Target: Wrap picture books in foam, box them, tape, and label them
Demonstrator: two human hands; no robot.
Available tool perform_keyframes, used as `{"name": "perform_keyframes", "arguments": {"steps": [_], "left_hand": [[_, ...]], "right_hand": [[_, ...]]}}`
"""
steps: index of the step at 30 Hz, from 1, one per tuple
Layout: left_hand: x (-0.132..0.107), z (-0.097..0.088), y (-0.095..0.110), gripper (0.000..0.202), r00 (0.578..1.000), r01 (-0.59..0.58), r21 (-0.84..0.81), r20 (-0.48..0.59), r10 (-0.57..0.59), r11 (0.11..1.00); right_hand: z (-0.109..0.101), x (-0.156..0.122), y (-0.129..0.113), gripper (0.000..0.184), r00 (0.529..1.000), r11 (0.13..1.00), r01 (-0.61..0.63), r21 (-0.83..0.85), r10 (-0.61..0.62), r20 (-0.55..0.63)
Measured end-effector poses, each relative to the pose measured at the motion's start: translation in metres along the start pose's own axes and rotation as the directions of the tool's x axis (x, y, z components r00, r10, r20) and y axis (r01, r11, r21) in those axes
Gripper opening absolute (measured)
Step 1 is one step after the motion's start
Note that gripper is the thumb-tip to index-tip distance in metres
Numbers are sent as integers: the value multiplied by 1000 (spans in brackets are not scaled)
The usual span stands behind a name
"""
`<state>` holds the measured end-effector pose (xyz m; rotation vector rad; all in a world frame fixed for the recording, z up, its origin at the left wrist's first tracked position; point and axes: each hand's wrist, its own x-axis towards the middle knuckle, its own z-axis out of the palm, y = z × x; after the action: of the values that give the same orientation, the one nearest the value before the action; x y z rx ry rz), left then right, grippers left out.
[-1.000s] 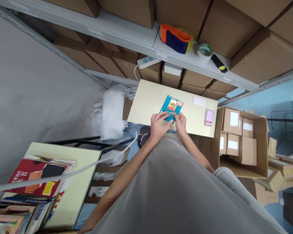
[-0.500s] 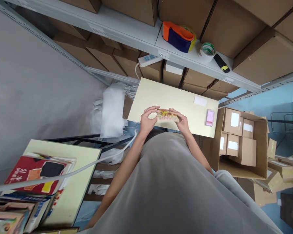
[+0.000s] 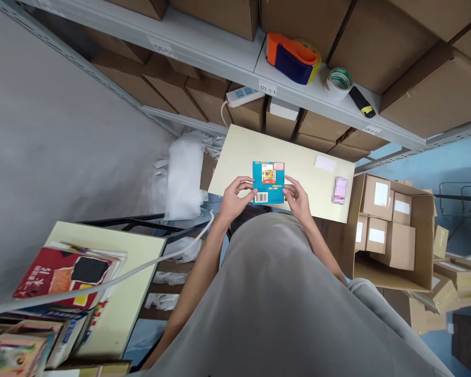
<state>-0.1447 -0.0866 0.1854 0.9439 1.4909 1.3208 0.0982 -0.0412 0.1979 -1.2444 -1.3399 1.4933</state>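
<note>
A small blue book [image 3: 268,181] with a barcode and a colourful picture on its cover is held flat over the near edge of a pale yellow table [image 3: 243,154]. My left hand [image 3: 235,195] grips its left edge with curled fingers. My right hand [image 3: 297,195] grips its right edge the same way. The side with the barcode faces up towards me.
A white label [image 3: 325,163] and a pink slip [image 3: 340,189] lie on the table's right side. An open carton [image 3: 392,230] of small boxes stands to the right. The shelf above holds a tape dispenser [image 3: 292,57], tape roll [image 3: 339,81] and knife. Books [image 3: 63,277] are stacked at lower left.
The book lay tilted with one face up, was lifted edge-on between both hands, and now shows its barcode side, squared up over the table's near edge.
</note>
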Motion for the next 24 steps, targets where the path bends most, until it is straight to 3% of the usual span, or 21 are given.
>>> {"name": "perform_keyframes", "arguments": {"steps": [4,8,13,19,22,24], "left_hand": [[2,-9,10,40,997,10,-12,72,-9,1000],[4,-6,13,60,989,87,-31,121,-83,996],[8,2,11,70,985,158,-42,81,-154,987],[8,-1,25,60,995,-70,8,70,70,997],[5,3,42,50,970,-215,97,139,200,972],[2,15,52,43,936,-325,182,205,287,928]], "right_hand": [[-3,-2,-10,45,999,999,21,-46,-19,38],[3,0,-12,51,998,998,-54,-28,55,13],[12,3,-13,66,995,995,-92,-28,93,32],[10,2,-10,73,997,995,-63,78,58,59],[10,12,-2,69,998,993,-68,97,66,22],[14,25,2,70,995,987,-97,128,95,24]]}}
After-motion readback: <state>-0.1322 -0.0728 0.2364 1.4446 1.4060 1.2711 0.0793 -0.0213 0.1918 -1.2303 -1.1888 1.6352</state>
